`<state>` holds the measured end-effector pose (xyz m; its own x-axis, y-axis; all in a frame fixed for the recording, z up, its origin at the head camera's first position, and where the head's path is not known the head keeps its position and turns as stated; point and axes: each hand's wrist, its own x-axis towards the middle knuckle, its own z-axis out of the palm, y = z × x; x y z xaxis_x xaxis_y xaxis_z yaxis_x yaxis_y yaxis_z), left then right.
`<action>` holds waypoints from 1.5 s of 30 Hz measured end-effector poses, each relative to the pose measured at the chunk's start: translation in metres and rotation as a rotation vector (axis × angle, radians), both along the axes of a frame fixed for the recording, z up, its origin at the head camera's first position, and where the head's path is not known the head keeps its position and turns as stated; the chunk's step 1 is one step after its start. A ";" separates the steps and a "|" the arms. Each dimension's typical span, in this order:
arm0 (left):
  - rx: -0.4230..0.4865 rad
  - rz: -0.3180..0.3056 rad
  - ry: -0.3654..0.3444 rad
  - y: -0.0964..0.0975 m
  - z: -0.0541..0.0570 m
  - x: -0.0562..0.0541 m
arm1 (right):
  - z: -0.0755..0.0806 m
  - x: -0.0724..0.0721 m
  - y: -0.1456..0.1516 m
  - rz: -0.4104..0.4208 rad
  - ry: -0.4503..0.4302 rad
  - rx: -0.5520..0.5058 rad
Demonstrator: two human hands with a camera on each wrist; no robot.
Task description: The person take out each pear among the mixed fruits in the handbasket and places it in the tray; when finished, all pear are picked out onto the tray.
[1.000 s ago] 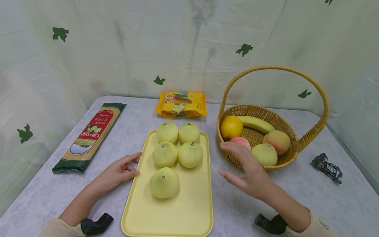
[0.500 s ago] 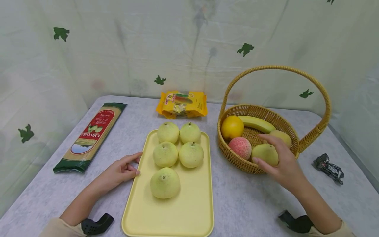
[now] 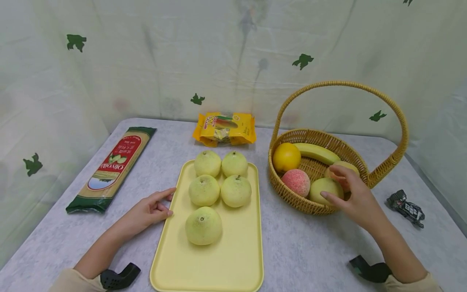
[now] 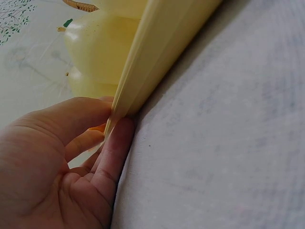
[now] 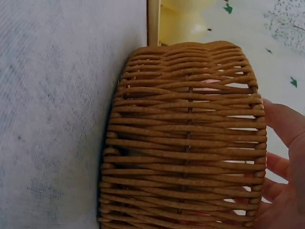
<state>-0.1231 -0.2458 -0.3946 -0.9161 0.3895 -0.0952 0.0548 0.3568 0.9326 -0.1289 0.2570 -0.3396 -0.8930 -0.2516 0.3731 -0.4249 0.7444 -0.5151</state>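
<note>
In the head view, a yellow tray point(image 3: 233, 259) carries several round pale-green fruits point(image 3: 203, 226), and my left hand point(image 3: 144, 215) pinches its left rim. The left wrist view shows the thumb over the tray rim point(image 4: 136, 71) and a finger beneath. My right hand point(image 3: 359, 200) reaches over the front right of the wicker basket point(image 3: 292, 198). Its thumb overlaps a pale-green fruit point(image 3: 321, 188) and its fingers spread over a blushed peach point(image 3: 352, 167); contact is unclear. Also in the basket lie a pink peach point(image 3: 296, 182), an orange point(image 3: 286, 157) and a banana point(image 3: 316, 152).
A green-ended pasta packet point(image 3: 113, 168) lies at the left of the table. At the back is a yellow snack bag point(image 3: 225, 129). A small black packet point(image 3: 405, 208) sits right of the basket, whose tall handle point(image 3: 341, 83) arches above it.
My right hand has moved right, from in front of the pink peach to over the pale-green fruit and blushed peach, then slightly further right. The left hand and tray keep their place.
</note>
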 end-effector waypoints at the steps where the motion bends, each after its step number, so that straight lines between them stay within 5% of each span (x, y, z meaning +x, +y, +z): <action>1: 0.000 -0.001 -0.001 0.000 0.000 0.000 | 0.000 0.000 0.001 -0.004 -0.023 0.000; 15: -0.012 0.009 -0.011 -0.001 -0.003 -0.001 | 0.005 -0.006 0.006 0.003 -0.223 0.066; 29: -0.015 0.012 -0.003 -0.002 -0.004 -0.002 | 0.012 -0.017 0.004 0.038 -0.332 0.160; 45: -0.013 0.007 -0.001 -0.001 -0.003 -0.001 | 0.026 -0.004 -0.001 -0.083 -0.220 -0.001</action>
<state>-0.1245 -0.2473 -0.3981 -0.9189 0.3813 -0.1009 0.0515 0.3696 0.9278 -0.1329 0.2559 -0.3140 -0.9705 -0.1733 0.1677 -0.2396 0.7718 -0.5890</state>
